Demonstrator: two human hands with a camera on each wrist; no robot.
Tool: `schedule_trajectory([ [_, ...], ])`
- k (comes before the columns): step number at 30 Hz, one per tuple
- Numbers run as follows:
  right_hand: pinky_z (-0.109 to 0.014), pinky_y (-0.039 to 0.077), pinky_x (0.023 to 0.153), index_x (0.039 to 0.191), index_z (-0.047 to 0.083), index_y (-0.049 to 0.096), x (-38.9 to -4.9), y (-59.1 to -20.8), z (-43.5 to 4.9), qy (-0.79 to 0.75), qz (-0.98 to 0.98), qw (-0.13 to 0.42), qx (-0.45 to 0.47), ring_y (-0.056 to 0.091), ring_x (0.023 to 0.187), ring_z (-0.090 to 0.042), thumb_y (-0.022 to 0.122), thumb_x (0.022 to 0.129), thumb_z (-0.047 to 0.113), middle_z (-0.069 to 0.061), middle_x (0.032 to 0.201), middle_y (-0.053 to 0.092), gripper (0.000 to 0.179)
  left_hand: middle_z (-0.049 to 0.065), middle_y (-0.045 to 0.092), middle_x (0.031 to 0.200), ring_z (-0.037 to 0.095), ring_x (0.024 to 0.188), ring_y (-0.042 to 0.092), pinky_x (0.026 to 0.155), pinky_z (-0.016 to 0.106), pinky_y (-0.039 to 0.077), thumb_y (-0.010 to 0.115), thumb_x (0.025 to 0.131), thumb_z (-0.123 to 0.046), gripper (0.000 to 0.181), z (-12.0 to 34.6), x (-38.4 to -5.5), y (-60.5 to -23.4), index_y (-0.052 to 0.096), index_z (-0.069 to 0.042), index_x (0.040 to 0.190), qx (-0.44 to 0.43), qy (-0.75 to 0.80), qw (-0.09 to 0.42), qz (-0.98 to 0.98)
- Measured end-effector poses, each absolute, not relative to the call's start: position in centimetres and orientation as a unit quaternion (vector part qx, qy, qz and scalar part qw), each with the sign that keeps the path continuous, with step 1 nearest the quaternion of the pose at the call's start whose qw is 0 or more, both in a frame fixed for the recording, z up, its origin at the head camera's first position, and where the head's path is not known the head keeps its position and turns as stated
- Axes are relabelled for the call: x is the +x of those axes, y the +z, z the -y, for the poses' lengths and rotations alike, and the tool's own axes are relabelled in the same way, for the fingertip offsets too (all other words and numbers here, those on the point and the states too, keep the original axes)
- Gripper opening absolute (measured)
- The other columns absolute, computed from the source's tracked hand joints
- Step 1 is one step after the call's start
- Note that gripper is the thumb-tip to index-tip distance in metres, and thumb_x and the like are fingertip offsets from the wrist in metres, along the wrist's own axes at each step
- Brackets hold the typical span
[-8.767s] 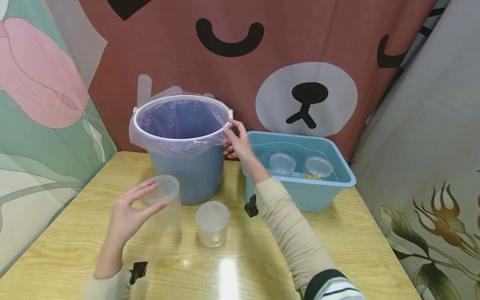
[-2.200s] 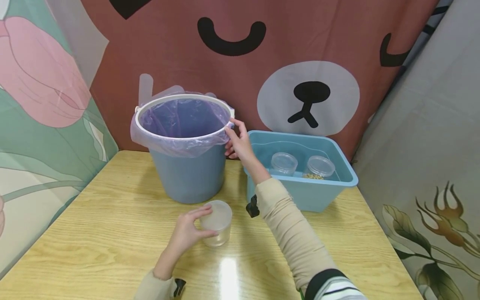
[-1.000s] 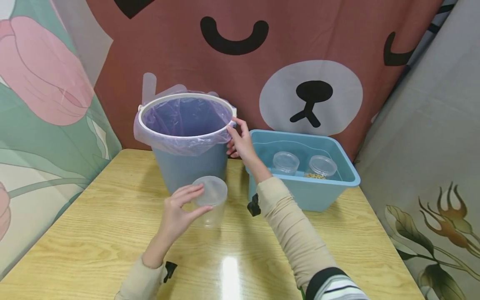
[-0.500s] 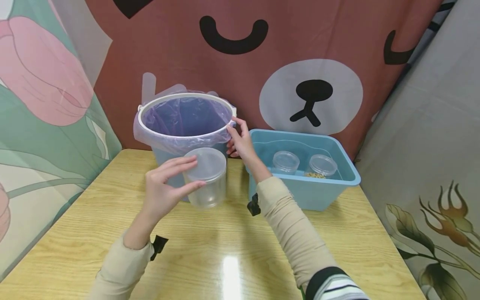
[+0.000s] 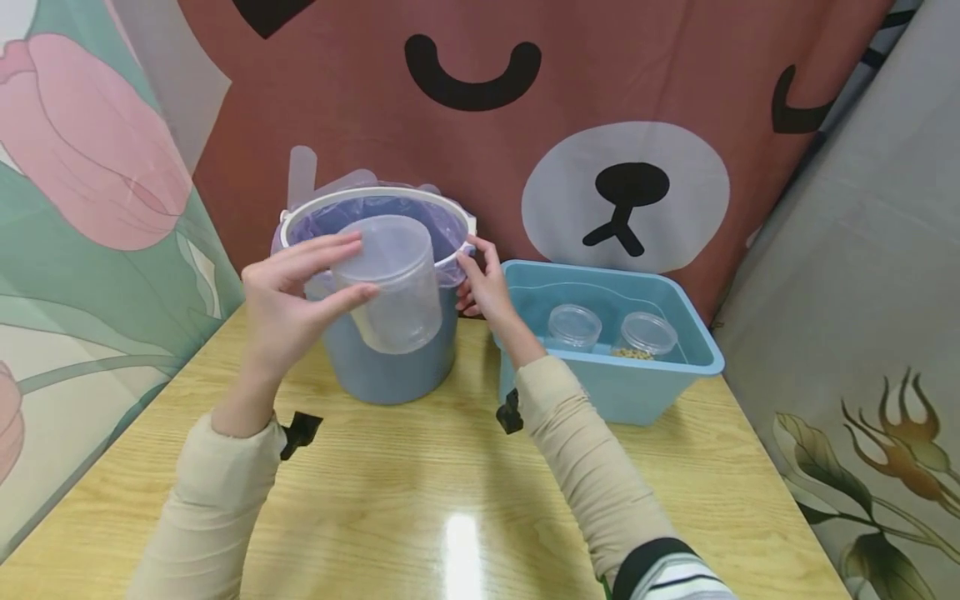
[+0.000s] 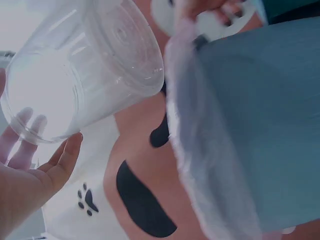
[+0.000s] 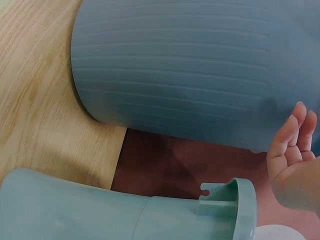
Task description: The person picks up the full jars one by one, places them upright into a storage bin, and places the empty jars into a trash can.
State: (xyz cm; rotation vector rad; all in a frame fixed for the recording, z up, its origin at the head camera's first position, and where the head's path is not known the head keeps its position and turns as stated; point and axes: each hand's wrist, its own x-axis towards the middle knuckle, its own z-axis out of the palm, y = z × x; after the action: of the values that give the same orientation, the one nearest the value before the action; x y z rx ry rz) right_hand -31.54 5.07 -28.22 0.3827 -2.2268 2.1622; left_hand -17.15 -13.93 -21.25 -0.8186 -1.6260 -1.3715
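Observation:
My left hand [image 5: 288, 300] grips a clear, frosted-lidded plastic jar [image 5: 401, 308] by its lid end, thumb on the near side and fingers on the far side. The jar hangs in the air before a blue-grey trash can [image 5: 390, 379], overlapping its opening in the head view. In the left wrist view the see-through jar [image 6: 100, 65] is tilted and looks empty. A purple bag [image 6: 195, 140] lines the can and folds over its white rim. At the rim's right side, my right hand [image 5: 486, 287] pinches the edge and bag between thumb and fingers.
A light blue plastic bin [image 5: 600, 379] stands right of the can, close to my right forearm. Inside are two lidded clear jars, a left jar [image 5: 573, 327] and a right jar [image 5: 645, 335] with yellowish bits. Wooden table [image 5: 420, 500] beneath; printed cloth [image 5: 465, 150] behind.
The taller jar seen at first left the table. My left hand then took the short jar from the table, lifting it up and leftwards to the can's opening. My right hand stayed at the rim.

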Motion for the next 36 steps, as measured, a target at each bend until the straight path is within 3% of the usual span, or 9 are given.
schedule_trajectory([
  [8, -0.025, 0.04, 0.036, 0.132, 0.026, 0.036, -31.8, -28.4, -4.9, 0.701, 0.702, 0.013, 0.124, 0.048, 0.038, -0.017, 0.05, 0.091, 0.032, -0.008, 0.054, 0.044, 0.043, 0.013, 0.065, 0.097, 0.02, 0.094, 0.06, 0.077, 0.024, 0.047, 0.079, 0.059, 0.007, 0.037, 14.7, -19.3, -18.9, 0.066, 0.009, 0.093, -0.274, -0.582, 0.443, 0.624],
  [22, -0.023, 0.039, 0.034, 0.13, 0.026, 0.037, -31.7, -28.6, -4.8, 0.711, 0.692, 0.019, 0.126, 0.047, 0.036, -0.015, 0.051, 0.091, 0.03, -0.007, 0.051, 0.043, 0.042, 0.009, 0.065, 0.1, 0.011, 0.099, 0.058, 0.085, 0.022, 0.042, 0.085, 0.057, -0.01, 0.044, 14.2, -24.3, -19.2, 0.067, -0.001, 0.096, -0.134, -0.485, 0.489, 0.713],
  [26, -0.024, 0.039, 0.035, 0.131, 0.025, 0.037, -31.7, -28.6, -4.8, 0.708, 0.693, 0.019, 0.132, 0.047, 0.036, -0.016, 0.051, 0.091, 0.031, -0.007, 0.052, 0.043, 0.042, 0.006, 0.065, 0.1, 0.01, 0.1, 0.057, 0.101, 0.029, 0.023, 0.085, 0.058, -0.021, 0.046, 14.3, -25.3, -20.3, 0.068, -0.002, 0.096, -0.115, -0.457, 0.476, 0.743],
  [28, -0.024, 0.039, 0.035, 0.131, 0.024, 0.037, -31.7, -28.6, -4.9, 0.707, 0.694, 0.021, 0.135, 0.046, 0.036, -0.016, 0.051, 0.091, 0.03, -0.007, 0.052, 0.043, 0.043, 0.007, 0.065, 0.101, 0.012, 0.1, 0.057, 0.101, 0.03, 0.022, 0.085, 0.058, -0.022, 0.047, 14.4, -25.9, -20.8, 0.067, -0.001, 0.096, -0.115, -0.45, 0.466, 0.753],
  [30, -0.024, 0.039, 0.035, 0.131, 0.024, 0.036, -31.8, -28.6, -4.9, 0.706, 0.694, 0.024, 0.137, 0.046, 0.036, -0.016, 0.05, 0.091, 0.03, -0.007, 0.052, 0.043, 0.043, 0.009, 0.064, 0.101, 0.014, 0.101, 0.057, 0.101, 0.029, 0.024, 0.084, 0.059, -0.022, 0.047, 14.5, -26.4, -21.3, 0.067, 0.001, 0.096, -0.117, -0.443, 0.454, 0.764],
  [33, -0.024, 0.039, 0.035, 0.131, 0.024, 0.036, -31.8, -28.6, -4.8, 0.707, 0.694, 0.024, 0.137, 0.046, 0.036, -0.016, 0.05, 0.092, 0.03, -0.007, 0.052, 0.042, 0.043, 0.012, 0.064, 0.101, 0.019, 0.1, 0.058, 0.089, 0.024, 0.039, 0.084, 0.059, -0.019, 0.046, 14.6, -27.1, -21.8, 0.067, 0.004, 0.095, -0.127, -0.432, 0.441, 0.777],
  [36, -0.024, 0.039, 0.034, 0.131, 0.025, 0.037, -31.9, -28.7, -4.8, 0.708, 0.693, 0.024, 0.134, 0.046, 0.036, -0.016, 0.05, 0.091, 0.03, -0.007, 0.052, 0.042, 0.042, 0.012, 0.064, 0.1, 0.021, 0.1, 0.058, 0.088, 0.024, 0.04, 0.084, 0.059, -0.02, 0.046, 14.7, -27.6, -22.3, 0.067, 0.004, 0.094, -0.126, -0.41, 0.431, 0.794],
])
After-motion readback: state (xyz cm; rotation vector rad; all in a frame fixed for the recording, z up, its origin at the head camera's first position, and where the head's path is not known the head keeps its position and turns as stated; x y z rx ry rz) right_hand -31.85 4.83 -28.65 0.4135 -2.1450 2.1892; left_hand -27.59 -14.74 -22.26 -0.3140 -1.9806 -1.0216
